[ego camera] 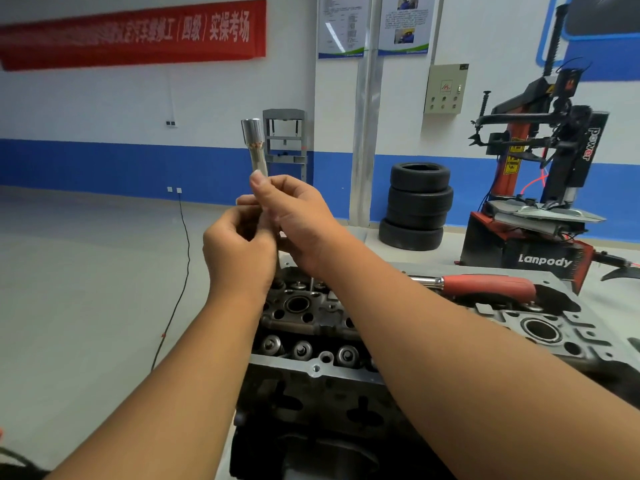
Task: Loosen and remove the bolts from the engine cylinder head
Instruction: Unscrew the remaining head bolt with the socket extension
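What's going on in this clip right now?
A person stands over an engine cylinder head and holds a long chrome deep socket upright in front of them. Both the left hand and the right hand grip its lower part, above the head. A red-handled wrench lies on the engine, untouched. Whether a bolt sits in the socket cannot be told.

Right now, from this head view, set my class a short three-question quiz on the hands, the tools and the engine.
1. True or false: both hands hold the long socket above the cylinder head.
2. The red-handled wrench lies: A) on the floor, B) on the engine, C) in the right hand.
3. What is stacked by the blue-banded wall?

Key: 1 true: left hand and right hand both grip it. 2 B. 3 tyres.
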